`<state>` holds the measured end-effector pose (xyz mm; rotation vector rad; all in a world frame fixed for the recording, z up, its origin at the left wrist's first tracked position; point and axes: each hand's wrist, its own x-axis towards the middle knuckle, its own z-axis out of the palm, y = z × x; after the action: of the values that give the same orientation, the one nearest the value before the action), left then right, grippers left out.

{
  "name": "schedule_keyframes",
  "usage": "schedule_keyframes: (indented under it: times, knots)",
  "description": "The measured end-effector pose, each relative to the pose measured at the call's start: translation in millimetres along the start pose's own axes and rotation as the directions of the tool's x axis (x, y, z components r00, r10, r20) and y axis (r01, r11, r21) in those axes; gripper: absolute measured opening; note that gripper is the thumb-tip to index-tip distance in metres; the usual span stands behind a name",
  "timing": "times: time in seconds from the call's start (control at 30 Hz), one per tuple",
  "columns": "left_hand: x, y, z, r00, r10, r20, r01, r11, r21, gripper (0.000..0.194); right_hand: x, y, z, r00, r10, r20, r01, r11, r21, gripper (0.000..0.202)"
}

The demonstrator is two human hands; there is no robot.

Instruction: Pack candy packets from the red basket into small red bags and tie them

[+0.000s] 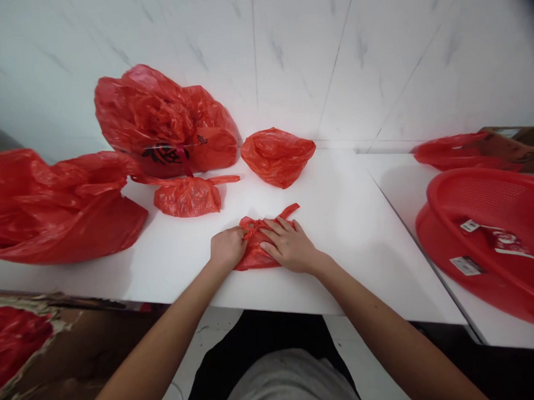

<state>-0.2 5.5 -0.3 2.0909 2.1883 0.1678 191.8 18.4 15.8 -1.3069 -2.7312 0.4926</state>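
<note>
A small red plastic bag (263, 259) lies on the white table (341, 279) in front of me, with one strip of it sticking out to the upper right. My left hand (228, 247) is closed on the bag's left edge, its fingertips partly hidden in the plastic. Flat on the bag's right part rests my right hand (291, 246), fingers spread. What the bag contains, if anything, is hidden. Beyond it stand a tied red bag (187, 197) and a loosely open red bag (277, 155).
Large red bags (50, 203) fill the table's left side, one with black print (170, 127) against the tiled wall (296, 57). To the right, a red plastic basket (474, 273) sits beside a cardboard box (516, 148). A sack (17, 346) with red plastic is below left.
</note>
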Motion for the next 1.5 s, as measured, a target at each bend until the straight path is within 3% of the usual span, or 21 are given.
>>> schedule_keyframes:
  times: [0.17,0.3,0.37,0.5,0.57,0.67,0.83,0.97,1.07,1.17,1.23,1.3,1.4,1.5]
  knots:
    - [0.1,0.6,-0.2,1.000,0.006,0.001,-0.006,0.999,-0.035,0.028,0.0,-0.1,0.8,1.000,-0.005,-0.016,0.005,1.000,0.030,0.062]
    - [-1.1,0.4,0.3,1.000,0.013,-0.015,-0.015,0.996,-0.093,0.025,3.7,13.9,-9.0,0.997,-0.046,-0.065,0.059,0.976,0.208,0.056]
    - [-2.3,-0.3,1.0,0.999,0.005,-0.033,-0.010,0.990,-0.144,0.023,9.3,28.1,-13.9,0.989,0.030,-0.147,0.006,0.972,0.236,0.050]
    - [-4.8,-2.7,1.9,0.996,-0.030,-0.083,0.002,0.948,-0.317,0.033,20.9,58.6,-15.1,0.948,0.171,-0.270,-0.149,0.984,0.100,0.035]
    - [-4.6,-5.4,1.3,0.993,-0.056,-0.104,0.006,0.902,-0.432,0.046,21.7,68.9,-13.7,0.951,0.157,-0.268,-0.133,0.985,0.107,0.027]
    - [-2.8,-13.8,-1.8,0.990,-0.094,-0.108,0.006,0.785,-0.620,0.061,15.2,78.6,-15.4,0.948,0.169,-0.271,-0.126,0.977,0.170,0.031]
    - [-9.2,-35.5,-14.5,0.980,-0.132,-0.152,-0.045,0.591,-0.805,0.068,1.5,94.0,-25.1,0.875,0.290,-0.387,-0.189,0.942,0.278,0.042]
    - [-18.6,-41.5,-32.4,0.966,-0.158,-0.205,-0.071,0.602,-0.796,0.056,0.5,99.2,-25.5,0.847,0.338,-0.410,-0.104,0.862,0.497,0.043]
    - [-18.1,-23.8,-44.4,0.913,-0.183,-0.364,-0.150,0.678,-0.719,0.045,2.0,89.2,-25.7,0.866,0.294,-0.404,0.059,0.743,0.667,0.042]
    - [-10.6,12.2,-44.8,0.891,-0.006,-0.454,-0.295,0.752,-0.590,0.043,0.0,73.9,-28.4,0.886,0.218,-0.409,0.201,0.615,0.762,0.039]
    - [-3.8,35.8,-40.4,0.900,0.181,-0.396,-0.382,0.766,-0.518,0.039,-2.7,68.7,-29.9,0.892,0.204,-0.402,0.230,0.562,0.795,0.037]
    - [1.8,49.0,-38.8,0.906,0.282,-0.316,-0.411,0.765,-0.496,0.027,-4.1,70.5,-30.1,0.897,0.228,-0.379,0.222,0.510,0.831,0.036]
    - [3.5,40.2,-53.3,0.921,0.322,-0.219,-0.390,0.756,-0.526,0.019,-1.9,82.0,-28.4,0.880,0.326,-0.347,0.200,0.409,0.890,0.038]
    - [-0.6,5.4,-88.1,0.933,0.342,-0.114,-0.346,0.757,-0.555,0.027,2.9,91.9,-26.1,0.824,0.473,-0.311,0.144,0.356,0.923,0.042]
